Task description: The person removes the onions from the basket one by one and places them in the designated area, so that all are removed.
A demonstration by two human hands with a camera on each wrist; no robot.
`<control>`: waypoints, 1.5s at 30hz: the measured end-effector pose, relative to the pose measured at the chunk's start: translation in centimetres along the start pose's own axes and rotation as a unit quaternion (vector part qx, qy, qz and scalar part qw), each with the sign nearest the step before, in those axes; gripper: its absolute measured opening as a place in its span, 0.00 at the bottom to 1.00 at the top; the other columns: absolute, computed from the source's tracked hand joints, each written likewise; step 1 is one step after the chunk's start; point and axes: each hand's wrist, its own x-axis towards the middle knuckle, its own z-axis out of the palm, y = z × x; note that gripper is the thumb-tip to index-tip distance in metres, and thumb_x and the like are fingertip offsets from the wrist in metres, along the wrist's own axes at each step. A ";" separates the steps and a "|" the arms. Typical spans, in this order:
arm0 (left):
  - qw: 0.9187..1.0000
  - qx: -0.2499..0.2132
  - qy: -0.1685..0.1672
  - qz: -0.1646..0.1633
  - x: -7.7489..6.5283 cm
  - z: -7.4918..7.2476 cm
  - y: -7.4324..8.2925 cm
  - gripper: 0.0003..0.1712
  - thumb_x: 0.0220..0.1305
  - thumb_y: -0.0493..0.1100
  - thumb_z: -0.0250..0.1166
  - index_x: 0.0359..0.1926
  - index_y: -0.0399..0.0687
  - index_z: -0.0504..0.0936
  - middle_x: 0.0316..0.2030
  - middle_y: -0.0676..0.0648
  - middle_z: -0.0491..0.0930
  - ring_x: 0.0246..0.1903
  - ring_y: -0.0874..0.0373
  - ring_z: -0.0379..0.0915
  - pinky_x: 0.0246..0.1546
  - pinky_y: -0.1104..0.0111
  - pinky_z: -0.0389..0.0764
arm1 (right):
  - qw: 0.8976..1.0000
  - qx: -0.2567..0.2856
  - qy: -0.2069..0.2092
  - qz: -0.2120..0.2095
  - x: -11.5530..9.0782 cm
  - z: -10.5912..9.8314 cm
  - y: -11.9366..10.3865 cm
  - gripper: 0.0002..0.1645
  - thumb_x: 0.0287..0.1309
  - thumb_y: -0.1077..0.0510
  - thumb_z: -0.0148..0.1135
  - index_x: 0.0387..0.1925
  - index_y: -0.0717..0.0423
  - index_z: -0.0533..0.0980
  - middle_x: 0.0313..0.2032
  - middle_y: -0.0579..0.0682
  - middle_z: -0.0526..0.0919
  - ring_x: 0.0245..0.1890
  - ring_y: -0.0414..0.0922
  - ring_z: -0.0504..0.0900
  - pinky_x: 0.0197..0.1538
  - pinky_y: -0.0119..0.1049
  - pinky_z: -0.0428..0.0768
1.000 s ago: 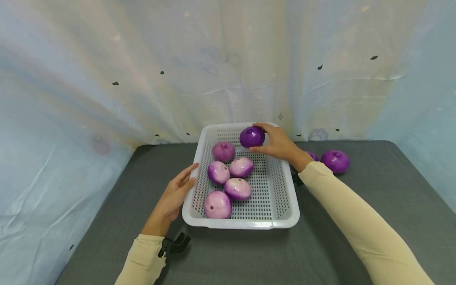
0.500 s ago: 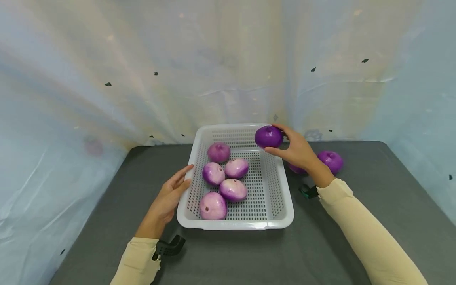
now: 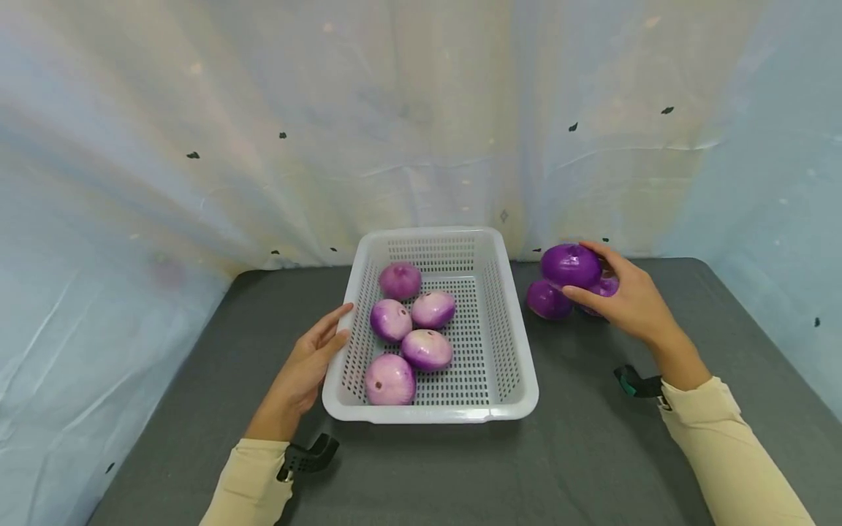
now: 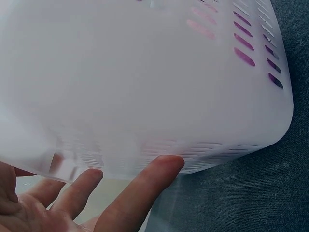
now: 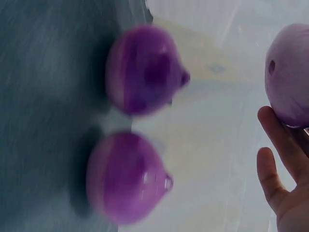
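Pale sheeting [image 3: 421, 146] backs your grey table [image 3: 460, 467]. Your right hand [image 3: 628, 299] grips a purple onion [image 3: 569, 265]; it overlaps two tabled onions [image 3: 549, 300] in the head view, but the right wrist view shows it apart. Your left hand [image 3: 305, 365], fingers extended, touches the basket [image 3: 430, 415]; table extends rightward past the onions.

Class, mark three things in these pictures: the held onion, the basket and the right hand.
Held onion [image 3: 569, 265]: head view, on its purple side.
Basket [image 3: 430, 414]: head view, on its near rim.
Right hand [image 3: 630, 298]: head view, on its middle, behind the thumb.
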 end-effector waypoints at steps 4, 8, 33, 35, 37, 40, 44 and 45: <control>1.000 0.002 0.000 -0.002 0.0 0.0 0.0 0.32 0.77 0.49 0.52 0.77 0.61 0.56 0.76 0.47 0.59 0.63 0.49 0.70 0.50 0.67 0.78 | 1.000 -0.010 0.010 0.015 -1.1 -1.5 1.6 0.49 0.58 0.40 0.68 0.76 0.38 0.57 0.61 0.62 0.73 0.57 0.56 0.70 0.50 0.59 0.69; 1.000 0.001 0.002 -0.007 0.0 0.1 0.1 0.31 0.78 0.48 0.52 0.77 0.61 0.57 0.76 0.47 0.59 0.66 0.45 0.68 0.52 0.65 0.78 | 0.999 -0.021 0.013 0.026 -1.9 -2.8 3.5 0.49 0.60 0.42 0.67 0.77 0.38 0.54 0.63 0.64 0.70 0.57 0.57 0.68 0.49 0.63 0.67; 1.000 0.002 0.000 0.000 -0.1 0.1 0.0 0.31 0.78 0.48 0.51 0.78 0.59 0.56 0.76 0.45 0.59 0.66 0.43 0.67 0.51 0.66 0.78 | 0.996 -0.055 0.037 0.066 -2.4 -5.7 11.8 0.49 0.61 0.42 0.66 0.75 0.58 0.57 0.64 0.73 0.59 0.51 0.54 0.66 0.38 0.28 0.62; 1.000 0.001 0.000 0.002 -0.1 0.1 0.0 0.31 0.78 0.47 0.51 0.78 0.59 0.56 0.76 0.45 0.59 0.66 0.43 0.67 0.51 0.66 0.78 | 0.995 -0.064 0.028 0.071 -2.3 -5.6 12.3 0.50 0.62 0.42 0.65 0.75 0.60 0.56 0.63 0.75 0.58 0.49 0.62 0.66 0.38 0.33 0.64; 1.000 -0.001 0.000 0.002 -0.1 0.1 -0.1 0.31 0.78 0.47 0.51 0.78 0.59 0.55 0.76 0.45 0.59 0.66 0.44 0.68 0.51 0.66 0.78 | 0.995 -0.069 0.020 0.072 -2.1 -5.6 12.9 0.50 0.61 0.42 0.65 0.74 0.62 0.56 0.62 0.76 0.58 0.49 0.65 0.66 0.36 0.37 0.66; 1.000 -0.002 -0.004 0.005 -0.1 0.0 -0.2 0.32 0.78 0.48 0.51 0.78 0.59 0.55 0.76 0.45 0.58 0.65 0.44 0.68 0.50 0.68 0.79 | 0.995 -0.072 0.007 0.075 -2.0 -5.5 13.7 0.51 0.61 0.42 0.66 0.74 0.63 0.56 0.63 0.77 0.58 0.51 0.68 0.66 0.37 0.50 0.73; 1.000 -0.001 -0.007 0.011 0.0 0.0 -0.2 0.32 0.78 0.48 0.52 0.78 0.58 0.55 0.76 0.44 0.58 0.65 0.43 0.68 0.49 0.69 0.79 | 0.993 -0.073 -0.013 0.091 -1.7 -5.4 14.8 0.53 0.62 0.40 0.64 0.75 0.63 0.53 0.66 0.79 0.55 0.60 0.74 0.62 0.47 0.72 0.67; 1.000 0.000 -0.007 0.012 0.0 -0.1 -0.2 0.32 0.77 0.48 0.52 0.78 0.58 0.55 0.76 0.44 0.58 0.65 0.43 0.68 0.49 0.69 0.79 | 0.993 -0.072 -0.017 0.096 -1.5 -5.4 15.0 0.54 0.62 0.39 0.64 0.76 0.63 0.52 0.67 0.79 0.55 0.61 0.75 0.61 0.48 0.74 0.65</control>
